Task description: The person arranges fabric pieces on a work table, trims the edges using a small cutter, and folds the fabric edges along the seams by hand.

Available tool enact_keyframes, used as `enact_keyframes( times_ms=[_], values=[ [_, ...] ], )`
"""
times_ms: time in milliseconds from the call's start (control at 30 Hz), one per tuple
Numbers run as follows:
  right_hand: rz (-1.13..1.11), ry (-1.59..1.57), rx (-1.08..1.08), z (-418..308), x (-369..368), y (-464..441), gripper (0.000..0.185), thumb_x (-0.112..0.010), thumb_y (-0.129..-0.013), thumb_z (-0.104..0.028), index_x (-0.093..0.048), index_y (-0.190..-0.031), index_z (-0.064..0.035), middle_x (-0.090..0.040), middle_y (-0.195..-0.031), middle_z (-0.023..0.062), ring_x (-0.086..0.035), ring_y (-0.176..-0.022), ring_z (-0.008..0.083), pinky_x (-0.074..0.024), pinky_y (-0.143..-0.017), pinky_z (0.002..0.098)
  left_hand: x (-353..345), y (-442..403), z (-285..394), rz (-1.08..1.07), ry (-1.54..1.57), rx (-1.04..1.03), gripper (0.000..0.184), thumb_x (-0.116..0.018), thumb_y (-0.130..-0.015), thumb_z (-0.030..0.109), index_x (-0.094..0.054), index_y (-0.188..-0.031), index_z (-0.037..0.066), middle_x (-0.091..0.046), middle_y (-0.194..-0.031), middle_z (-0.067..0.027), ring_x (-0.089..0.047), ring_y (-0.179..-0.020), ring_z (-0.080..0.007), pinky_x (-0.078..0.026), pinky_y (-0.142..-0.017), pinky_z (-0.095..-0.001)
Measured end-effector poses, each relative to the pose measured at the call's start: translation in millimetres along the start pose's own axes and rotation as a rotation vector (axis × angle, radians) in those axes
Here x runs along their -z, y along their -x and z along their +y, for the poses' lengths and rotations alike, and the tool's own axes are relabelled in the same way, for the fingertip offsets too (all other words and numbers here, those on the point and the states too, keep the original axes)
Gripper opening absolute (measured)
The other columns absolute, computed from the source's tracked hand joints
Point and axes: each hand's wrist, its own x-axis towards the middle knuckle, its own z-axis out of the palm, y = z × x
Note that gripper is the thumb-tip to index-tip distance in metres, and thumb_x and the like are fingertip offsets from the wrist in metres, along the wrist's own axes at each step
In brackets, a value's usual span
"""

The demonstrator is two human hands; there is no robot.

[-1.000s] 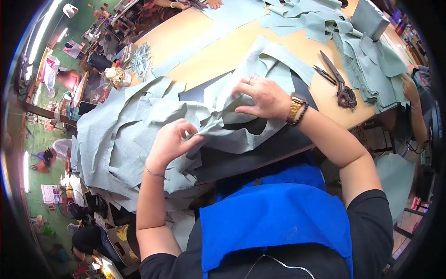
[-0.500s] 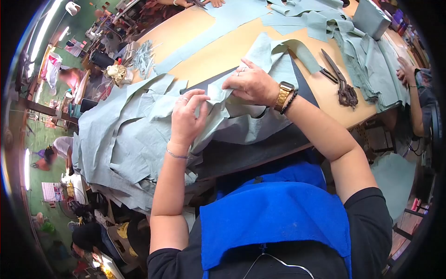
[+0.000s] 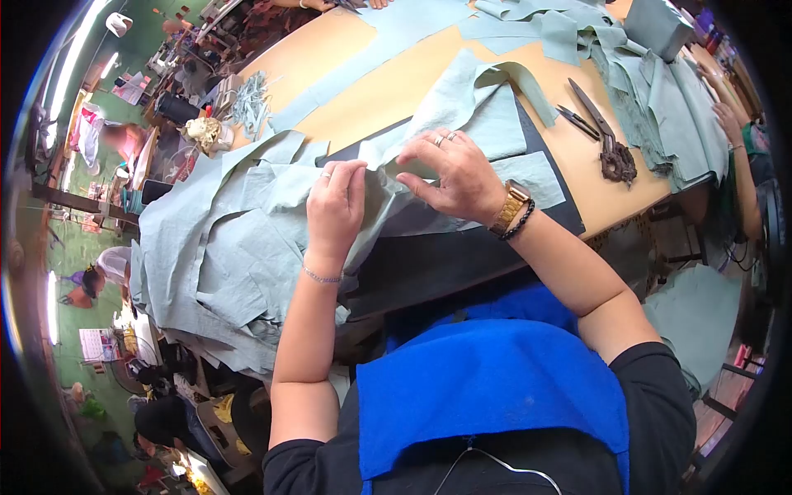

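Note:
Pale green fabric lies bunched in front of me, partly over a dark sheet. My left hand pinches the fabric's edge between thumb and fingertips. Just to the right, my right hand hovers over the same cloth, thumb and fingers spread apart with nothing held. To the left, a large heap of green fabric pieces drapes over the table edge. On the right of the table lie big scissors with wrapped handles, beside a small pair of thread snips.
A tan table carries more green cloth stacks at the right and cut strips at the far left. Across the table another person's hands show; a co-worker's arm rests by the right stack.
My right hand has drawn back slightly from the fabric and its fingers have spread. My left fingers have closed into a pinch. The cloth on the right has flattened out over the dark sheet.

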Motion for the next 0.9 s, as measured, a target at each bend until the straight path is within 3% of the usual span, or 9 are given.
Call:
enact_keyframes(
  times_ms=[100,233,300,433,567,600,700,833,900],
  values=[
    [0.065,0.057,0.028,0.7,-6.5,2.6,0.013,-0.068,-0.081,-0.021,-0.062,-0.090,-0.0150,-0.064,-0.091,0.0029,-0.062,-0.093,0.0245,-0.0431,-0.094,0.0423,11.3,11.9,8.5,-0.051,-0.154,-0.089,0.009,-0.064,-0.084,0.005,-0.063,-0.093,0.007,-0.063,-0.082,-0.0088,-0.062,-0.075,-0.0267,-0.044,-0.071,-0.0386],
    [-0.244,0.115,0.051,10.4,2.6,21.7,0.009,-0.065,-0.080,-0.016,-0.061,-0.088,-0.0153,-0.064,-0.088,0.0031,-0.062,-0.091,0.0247,-0.0406,-0.099,0.0471,13.0,49.3,17.6,-0.016,-0.175,-0.067,0.016,-0.071,-0.077,0.005,-0.063,-0.090,0.011,-0.063,-0.081,-0.0036,-0.061,-0.073,-0.0210,-0.041,-0.072,-0.0333],
    [-0.338,0.047,0.029,8.6,7.6,23.6,0.009,-0.063,-0.079,-0.014,-0.061,-0.088,-0.0150,-0.064,-0.086,0.0032,-0.063,-0.089,0.0244,-0.0402,-0.099,0.0488,10.7,69.6,18.3,0.015,-0.182,-0.072,0.020,-0.072,-0.075,0.005,-0.064,-0.091,0.014,-0.066,-0.086,-0.0006,-0.062,-0.077,-0.0174,-0.039,-0.081,-0.0342],
    [-0.234,-0.016,0.122,0.3,5.1,-15.2,0.012,-0.063,-0.078,-0.008,-0.062,-0.089,-0.0129,-0.065,-0.088,0.0032,-0.062,-0.090,0.0237,-0.0432,-0.097,0.0400,7.6,97.8,25.6,0.021,-0.247,-0.070,0.024,-0.071,-0.076,0.005,-0.069,-0.094,0.020,-0.066,-0.088,0.0047,-0.063,-0.080,-0.0130,-0.034,-0.092,-0.0370],
    [-0.503,-0.117,0.338,15.1,-44.9,-38.1,0.027,-0.061,-0.077,-0.007,-0.067,-0.103,-0.0135,-0.068,-0.108,0.0055,-0.059,-0.107,0.0268,-0.0430,-0.097,0.0395,6.5,101.4,30.6,0.016,-0.292,-0.105,0.024,-0.071,-0.076,0.008,-0.071,-0.094,0.024,-0.065,-0.086,0.0064,-0.062,-0.080,-0.0109,-0.034,-0.093,-0.0372],
    [-0.579,-0.055,0.301,8.2,-49.1,-39.4,0.036,-0.061,-0.075,-0.006,-0.067,-0.109,-0.0155,-0.066,-0.117,0.0058,-0.056,-0.114,0.0263,-0.0415,-0.099,0.0452,6.7,100.2,31.0,0.020,-0.300,-0.120,0.024,-0.071,-0.076,0.009,-0.071,-0.094,0.024,-0.065,-0.086,0.0065,-0.062,-0.080,-0.0108,-0.034,-0.093,-0.0374],
    [-0.967,0.153,0.264,-2.0,-54.6,-50.0,0.036,-0.063,-0.074,-0.007,-0.068,-0.109,-0.0166,-0.066,-0.114,0.0046,-0.055,-0.115,0.0250,-0.0392,-0.100,0.0495,9.1,97.2,30.9,0.025,-0.298,-0.130,0.023,-0.071,-0.077,0.009,-0.071,-0.094,0.024,-0.064,-0.085,0.0062,-0.061,-0.079,-0.0109,-0.034,-0.094,-0.0380],
    [-0.858,0.166,0.474,0.6,-38.5,-58.3,0.014,-0.066,-0.077,-0.015,-0.067,-0.091,-0.0160,-0.065,-0.096,0.0003,-0.057,-0.110,0.0210,-0.0341,-0.107,0.0538,16.0,98.8,25.4,0.039,-0.284,-0.086,0.021,-0.072,-0.077,0.008,-0.071,-0.092,0.022,-0.064,-0.084,0.0053,-0.061,-0.078,-0.0117,-0.035,-0.092,-0.0372],
    [-0.641,0.245,0.560,4.9,-17.5,-57.2,0.004,-0.063,-0.081,-0.013,-0.064,-0.084,-0.0157,-0.063,-0.095,-0.0008,-0.059,-0.107,0.0191,-0.0331,-0.109,0.0546,19.8,98.8,20.2,0.057,-0.270,-0.065,0.020,-0.072,-0.076,0.007,-0.070,-0.091,0.020,-0.064,-0.083,0.0050,-0.061,-0.077,-0.0120,-0.035,-0.091,-0.0368]
  ],
)
